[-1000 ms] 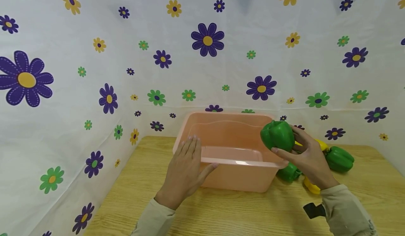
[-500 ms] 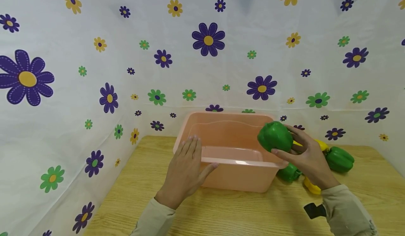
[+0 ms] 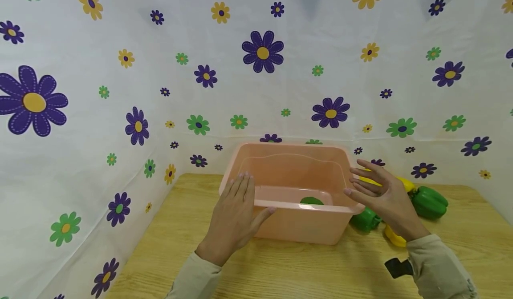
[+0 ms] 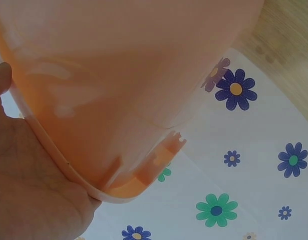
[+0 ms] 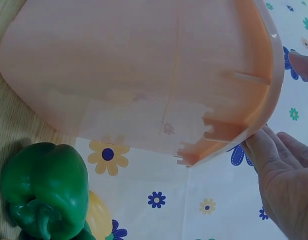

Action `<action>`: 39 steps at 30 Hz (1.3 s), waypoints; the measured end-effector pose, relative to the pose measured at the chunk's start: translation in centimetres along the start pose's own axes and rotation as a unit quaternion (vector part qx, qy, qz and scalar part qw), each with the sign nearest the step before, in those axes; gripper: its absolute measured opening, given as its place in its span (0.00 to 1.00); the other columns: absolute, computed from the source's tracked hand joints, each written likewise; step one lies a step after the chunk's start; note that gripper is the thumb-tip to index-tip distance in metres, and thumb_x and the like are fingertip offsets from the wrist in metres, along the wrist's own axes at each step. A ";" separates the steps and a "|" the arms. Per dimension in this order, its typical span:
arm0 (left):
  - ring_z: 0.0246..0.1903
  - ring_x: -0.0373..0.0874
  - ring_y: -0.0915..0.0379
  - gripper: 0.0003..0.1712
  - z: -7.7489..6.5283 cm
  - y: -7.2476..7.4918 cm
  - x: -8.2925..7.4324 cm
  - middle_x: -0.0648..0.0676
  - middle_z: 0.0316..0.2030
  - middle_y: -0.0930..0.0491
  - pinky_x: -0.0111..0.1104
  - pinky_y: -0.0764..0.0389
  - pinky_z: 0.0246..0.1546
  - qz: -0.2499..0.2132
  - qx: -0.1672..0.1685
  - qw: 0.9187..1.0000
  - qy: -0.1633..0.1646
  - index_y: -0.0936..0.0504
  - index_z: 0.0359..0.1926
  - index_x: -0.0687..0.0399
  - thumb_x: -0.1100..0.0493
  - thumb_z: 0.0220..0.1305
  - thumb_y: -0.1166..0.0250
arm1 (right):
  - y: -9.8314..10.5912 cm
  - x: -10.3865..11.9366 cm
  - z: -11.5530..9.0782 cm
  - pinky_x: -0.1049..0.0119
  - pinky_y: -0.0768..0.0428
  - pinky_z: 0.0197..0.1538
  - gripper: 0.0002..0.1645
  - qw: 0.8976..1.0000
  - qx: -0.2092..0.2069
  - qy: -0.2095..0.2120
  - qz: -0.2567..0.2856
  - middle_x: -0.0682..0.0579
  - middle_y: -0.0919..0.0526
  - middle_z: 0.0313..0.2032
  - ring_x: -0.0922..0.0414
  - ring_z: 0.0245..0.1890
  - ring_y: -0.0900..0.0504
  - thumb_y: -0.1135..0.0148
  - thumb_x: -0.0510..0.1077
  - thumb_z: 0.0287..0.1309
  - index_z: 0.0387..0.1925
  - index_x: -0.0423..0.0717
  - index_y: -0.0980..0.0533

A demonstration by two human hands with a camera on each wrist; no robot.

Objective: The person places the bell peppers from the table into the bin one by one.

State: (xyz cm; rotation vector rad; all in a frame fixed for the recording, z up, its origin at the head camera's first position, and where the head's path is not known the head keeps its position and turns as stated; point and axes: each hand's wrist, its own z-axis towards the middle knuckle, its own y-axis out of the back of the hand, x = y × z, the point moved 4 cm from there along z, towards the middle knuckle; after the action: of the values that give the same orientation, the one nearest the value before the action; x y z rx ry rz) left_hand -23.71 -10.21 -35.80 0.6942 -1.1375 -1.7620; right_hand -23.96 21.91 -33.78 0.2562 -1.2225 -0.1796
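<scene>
A pale pink plastic bin stands on the wooden table. My left hand rests on its front left rim with fingers straight, thumb along the front edge. Just beyond the right rim is my right hand, its fingers spread and slightly bent around nothing. Inside the bin lies a green bell pepper; only its top shows over the front wall. In the right wrist view, that hand's fingers are close to the rim; whether they touch it I cannot tell.
Right of the bin lie more bell peppers: a green one against its side, a yellow one in front, another green one farther right, and a yellow one behind the right hand. A flower-patterned sheet hangs behind.
The green bell pepper that my right hand held over the bin's right side has been let go and now lies inside. Both hands have stayed in place; the right fingers have spread.
</scene>
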 end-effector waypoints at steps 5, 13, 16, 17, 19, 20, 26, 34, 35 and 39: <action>0.75 0.59 0.47 0.53 0.0 -0.1 0.1 0.68 0.75 0.43 0.48 0.48 0.76 -0.003 0.004 1.000 0.004 0.42 0.75 0.71 0.28 0.74 0.55 | 0.0 0.0 -0.1 0.70 0.19 0.53 0.47 1.000 0.000 0.001 0.003 0.33 0.30 0.68 0.58 0.59 0.19 0.28 0.40 0.61 0.76 0.42 0.41; 0.75 0.59 0.47 0.52 0.0 -0.1 0.1 0.67 0.75 0.43 0.47 0.48 0.76 -0.008 0.001 1.000 0.006 0.41 0.74 0.71 0.28 0.74 0.55 | 0.0 0.3 -0.1 0.70 0.19 0.52 0.47 1.000 -0.001 -0.004 0.001 0.34 0.30 0.68 0.56 0.59 0.19 0.28 0.41 0.62 0.76 0.43 0.41; 0.75 0.58 0.47 0.52 0.0 -0.1 0.0 0.67 0.75 0.43 0.47 0.47 0.76 -0.009 -0.001 1.000 0.006 0.41 0.74 0.72 0.29 0.74 0.54 | 0.0 0.4 -0.1 0.70 0.19 0.52 0.46 1.000 -0.002 -0.004 0.004 0.33 0.30 0.68 0.56 0.59 0.19 0.29 0.41 0.62 0.76 0.43 0.41; 0.75 0.58 0.47 0.52 0.0 -0.1 0.0 0.67 0.75 0.43 0.47 0.47 0.76 -0.010 -0.001 1.000 0.006 0.41 0.74 0.72 0.29 0.74 0.54 | 0.0 0.3 -0.1 0.70 0.19 0.52 0.46 1.000 -0.003 -0.003 0.004 0.33 0.30 0.68 0.57 0.59 0.19 0.29 0.41 0.62 0.76 0.43 0.41; 0.75 0.58 0.48 0.52 0.0 -0.1 0.0 0.67 0.75 0.44 0.47 0.48 0.76 -0.010 0.001 1.000 0.008 0.41 0.75 0.71 0.29 0.74 0.54 | 0.1 0.3 -0.1 0.70 0.18 0.52 0.46 1.000 -0.003 0.000 0.005 0.31 0.30 0.68 0.59 0.58 0.19 0.29 0.41 0.62 0.76 0.43 0.41; 0.75 0.58 0.48 0.52 0.0 -0.1 0.0 0.67 0.75 0.44 0.47 0.48 0.76 -0.009 0.002 1.000 0.008 0.41 0.74 0.72 0.29 0.74 0.54 | 0.1 0.2 -0.1 0.70 0.18 0.52 0.46 1.000 -0.003 0.001 0.005 0.31 0.30 0.67 0.61 0.57 0.19 0.29 0.41 0.63 0.76 0.43 0.41; 0.75 0.59 0.47 0.53 0.0 -0.2 0.1 0.67 0.75 0.44 0.47 0.48 0.76 -0.006 0.004 1.000 0.008 0.42 0.75 0.71 0.28 0.74 0.55 | 0.4 0.4 -0.1 0.70 0.18 0.51 0.42 1.000 -0.005 0.014 0.009 0.34 0.29 0.68 0.65 0.54 0.18 0.32 0.40 0.65 0.76 0.45 0.40; 0.75 0.59 0.49 0.53 0.0 -0.2 0.0 0.67 0.75 0.44 0.47 0.49 0.76 -0.012 0.011 1.000 0.011 0.43 0.75 0.71 0.28 0.74 0.56 | 2.7 0.6 -0.5 0.75 0.18 0.49 0.38 0.998 -0.053 0.043 -0.013 0.54 0.22 0.62 0.67 0.54 0.19 0.34 0.37 0.66 0.75 0.50 0.36; 0.76 0.58 0.49 0.53 0.0 -0.2 0.0 0.67 0.76 0.45 0.47 0.49 0.76 -0.013 0.014 1.000 0.012 0.43 0.75 0.71 0.28 0.74 0.56 | 3.1 0.5 -0.6 0.76 0.18 0.49 0.39 0.997 -0.056 0.040 -0.017 0.54 0.23 0.63 0.67 0.54 0.20 0.34 0.37 0.67 0.75 0.50 0.36; 0.76 0.58 0.49 0.52 0.0 -0.1 0.0 0.67 0.76 0.45 0.47 0.50 0.76 -0.010 0.017 1.000 0.012 0.43 0.75 0.71 0.28 0.74 0.56 | 4.3 -0.2 -0.9 0.78 0.20 0.48 0.40 0.996 -0.066 0.023 -0.061 0.50 0.26 0.66 0.71 0.55 0.23 0.35 0.39 0.67 0.76 0.53 0.38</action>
State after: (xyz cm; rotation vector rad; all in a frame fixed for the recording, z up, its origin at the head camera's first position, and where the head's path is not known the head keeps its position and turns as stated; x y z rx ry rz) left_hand -23.78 -10.22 -35.90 0.7465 -1.1505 -1.7499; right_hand -23.16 26.15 -33.01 0.2175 -1.1442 -0.3570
